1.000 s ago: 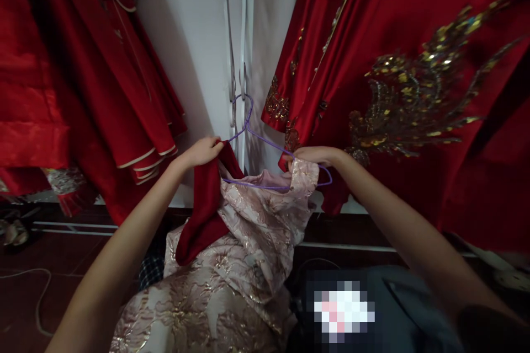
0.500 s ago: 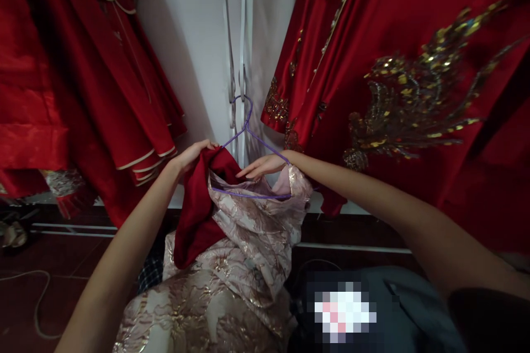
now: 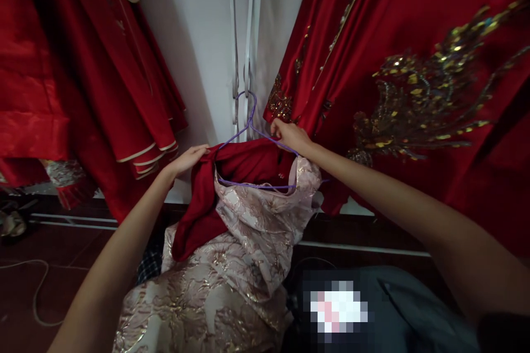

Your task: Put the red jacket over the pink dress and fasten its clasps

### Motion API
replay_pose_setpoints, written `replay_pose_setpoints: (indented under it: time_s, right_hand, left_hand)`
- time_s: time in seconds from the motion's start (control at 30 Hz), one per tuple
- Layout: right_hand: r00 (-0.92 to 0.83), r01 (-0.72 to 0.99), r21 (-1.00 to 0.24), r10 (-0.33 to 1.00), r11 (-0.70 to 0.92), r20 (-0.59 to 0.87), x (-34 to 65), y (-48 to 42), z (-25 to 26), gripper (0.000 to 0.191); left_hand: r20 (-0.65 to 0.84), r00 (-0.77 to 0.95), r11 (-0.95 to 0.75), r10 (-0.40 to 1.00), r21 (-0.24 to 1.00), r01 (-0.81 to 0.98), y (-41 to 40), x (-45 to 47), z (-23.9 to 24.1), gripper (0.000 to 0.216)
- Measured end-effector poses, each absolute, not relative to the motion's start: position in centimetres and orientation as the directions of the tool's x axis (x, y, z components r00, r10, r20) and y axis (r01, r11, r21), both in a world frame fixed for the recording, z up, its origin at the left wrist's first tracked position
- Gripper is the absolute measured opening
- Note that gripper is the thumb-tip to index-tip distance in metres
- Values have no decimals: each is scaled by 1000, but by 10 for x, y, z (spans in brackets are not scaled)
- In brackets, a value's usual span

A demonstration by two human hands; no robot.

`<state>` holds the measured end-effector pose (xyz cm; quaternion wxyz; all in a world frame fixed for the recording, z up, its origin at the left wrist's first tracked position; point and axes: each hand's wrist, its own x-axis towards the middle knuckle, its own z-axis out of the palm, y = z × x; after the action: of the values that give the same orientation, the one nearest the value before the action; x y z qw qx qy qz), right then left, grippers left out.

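Note:
A purple wire hanger (image 3: 233, 138) hangs by its hook from a white metal strip in the middle of the head view. On it is a pale pink and gold brocade dress (image 3: 256, 215), its right shoulder over the hanger's right end. A plain red garment (image 3: 248, 155) stretches behind the hanger, with a fold draping down the left side over the dress. My left hand (image 3: 191, 160) is closed on the red garment's upper left edge. With curled fingers, my right hand (image 3: 292, 135) grips its upper right edge beside the hanger's right arm.
Red garments with gold trim (image 3: 141, 121) hang at the left. A red gown with gold sequins (image 3: 414, 99) hangs at the right. Below lie dark grey fabric (image 3: 414, 309) and a blurred-out bright patch. A white cable (image 3: 39, 287) lies on the floor.
My right hand has moved up and right from inside the neckline, its fingers now curled. The red garment, bunched at the left before, is now spread across behind the hanger.

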<state>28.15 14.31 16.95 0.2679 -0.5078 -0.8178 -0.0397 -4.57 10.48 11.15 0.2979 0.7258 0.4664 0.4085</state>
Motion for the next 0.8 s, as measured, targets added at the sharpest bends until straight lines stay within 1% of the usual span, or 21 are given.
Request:
replay_pose_setpoints:
  time_s: [0.1,0.2,0.33,0.47,0.53,0.67,0.8]
  right_hand:
    - [-313,904,-85,785,419,535,304,144,173,26]
    - [-299,927,-31,787,374,540,331,147,172,28]
    - [-246,952,-30,820,305,516,364,150,170,33]
    - [-222,965,-14,843,262,491,385,147,170,31]
    - [-210,970,-13,862,242,461,393,142,171,30]
    - [-252,956,-50,898,288,360,403,122,174,27]
    - [-222,964,-46,887,263,406,403,95,175,35]
  left_hand:
    - [388,248,-461,888,747,479,102,-41,103,23]
    - [449,277,-526,850,685,504,100,-31,97,24]
    - [494,259,-553,830,666,501,102,-24,90,26]
    - [499,228,-542,836,682,492,110,-30,86,27]
    - [500,241,-547,832,665,508,115,-34,85,26]
    - [526,190,-519,829,597,612,119,-38,84,23]
    - [557,124,-485,821,568,665,114,-37,80,21]
